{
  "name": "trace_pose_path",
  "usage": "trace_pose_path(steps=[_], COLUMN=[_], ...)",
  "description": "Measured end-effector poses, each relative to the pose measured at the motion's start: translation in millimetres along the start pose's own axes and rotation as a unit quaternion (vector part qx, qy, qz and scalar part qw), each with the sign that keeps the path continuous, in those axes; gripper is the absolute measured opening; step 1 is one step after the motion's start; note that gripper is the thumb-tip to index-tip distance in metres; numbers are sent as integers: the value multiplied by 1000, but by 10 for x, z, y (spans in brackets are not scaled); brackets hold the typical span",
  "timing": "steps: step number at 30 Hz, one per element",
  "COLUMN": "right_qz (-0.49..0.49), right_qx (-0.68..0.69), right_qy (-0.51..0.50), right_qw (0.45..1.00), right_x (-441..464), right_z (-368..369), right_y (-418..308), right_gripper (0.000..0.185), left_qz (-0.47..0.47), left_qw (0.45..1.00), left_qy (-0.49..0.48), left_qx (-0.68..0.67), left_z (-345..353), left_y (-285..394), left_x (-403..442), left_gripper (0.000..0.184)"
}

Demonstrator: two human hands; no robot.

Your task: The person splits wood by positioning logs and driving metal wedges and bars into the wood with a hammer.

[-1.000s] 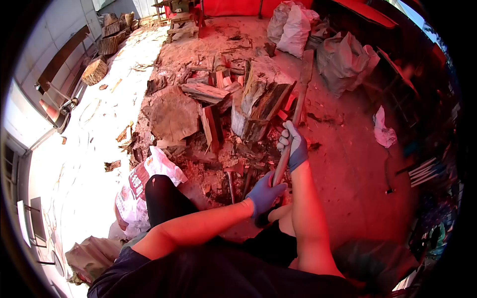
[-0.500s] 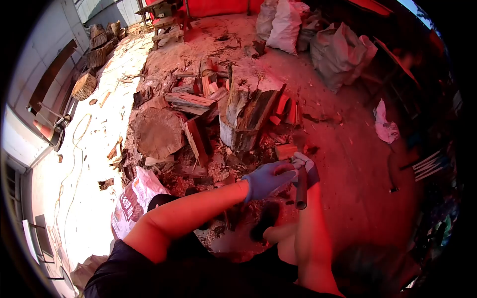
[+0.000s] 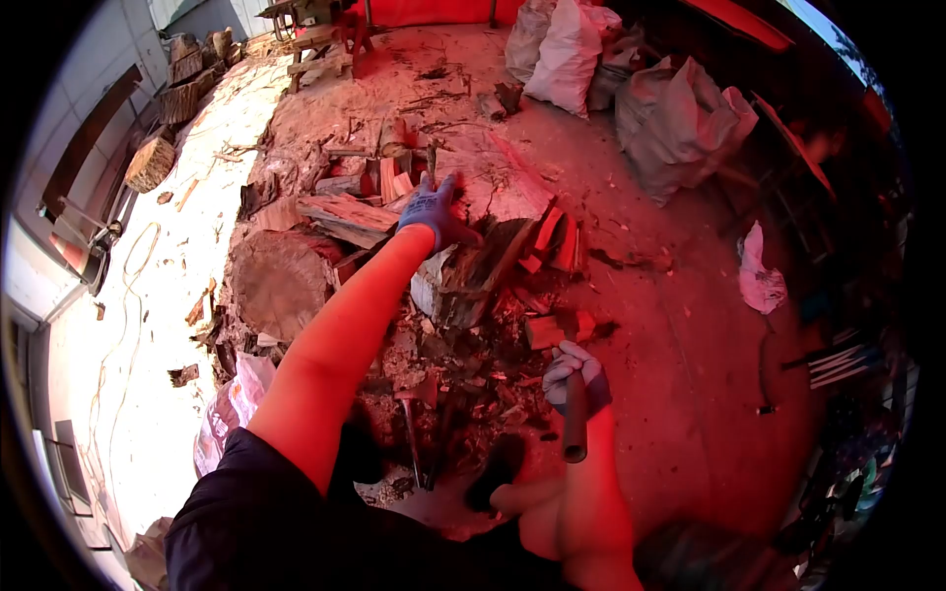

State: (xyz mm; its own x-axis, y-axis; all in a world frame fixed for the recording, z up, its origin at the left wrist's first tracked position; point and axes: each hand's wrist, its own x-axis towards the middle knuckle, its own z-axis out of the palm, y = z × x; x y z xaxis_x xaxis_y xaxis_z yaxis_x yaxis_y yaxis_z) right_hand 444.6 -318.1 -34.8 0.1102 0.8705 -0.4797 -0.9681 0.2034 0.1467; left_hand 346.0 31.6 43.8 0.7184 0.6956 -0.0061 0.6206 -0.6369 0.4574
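Note:
My left hand (image 3: 440, 210), in a blue-grey work glove, is stretched forward with its fingers spread over the near-left edge of a large upright log (image 3: 468, 271). It appears to rest against the wood; the exact contact is hard to see. My right hand (image 3: 576, 376), gloved too, is low on the right, wrapped round a dark tube-like handle (image 3: 574, 438). The handle's round end points toward me, and its far end is hidden behind the hand. Several split pieces of firewood (image 3: 347, 219) lie left of the log.
A wide round stump (image 3: 281, 284) stands to the left. Reddish split wood (image 3: 554, 239) leans right of the log, and chips cover the ground. Filled sacks (image 3: 680, 128) stand at the back right. A cord (image 3: 128, 315) runs along the sunlit floor at left.
My left hand has left the handle and reached forward and left to the log. My right hand, still gripping the handle, has come slightly lower and nearer to me.

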Motion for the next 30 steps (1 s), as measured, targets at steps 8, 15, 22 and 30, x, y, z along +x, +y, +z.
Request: trace_pose_path(steps=[8, 15, 22, 30], right_qz=[-3, -28, -34, -33], right_qx=[52, 27, 39, 11], right_qy=[58, 91, 70, 91], right_qw=[997, 995, 996, 995], right_x=[35, 14, -31, 197], right_z=[180, 270, 283, 303], right_y=[-12, 82, 48, 93], right_gripper=[15, 9, 10, 13], left_qz=[150, 261, 190, 216], left_qw=[988, 962, 950, 895], left_qy=[38, -71, -203, -164], left_qx=[-25, -41, 145, 355], left_z=[-4, -258, -977, 363], left_y=[-471, -909, -110, 1261], left_x=[436, 1090, 1433, 1123], left_gripper=[114, 117, 96, 77])
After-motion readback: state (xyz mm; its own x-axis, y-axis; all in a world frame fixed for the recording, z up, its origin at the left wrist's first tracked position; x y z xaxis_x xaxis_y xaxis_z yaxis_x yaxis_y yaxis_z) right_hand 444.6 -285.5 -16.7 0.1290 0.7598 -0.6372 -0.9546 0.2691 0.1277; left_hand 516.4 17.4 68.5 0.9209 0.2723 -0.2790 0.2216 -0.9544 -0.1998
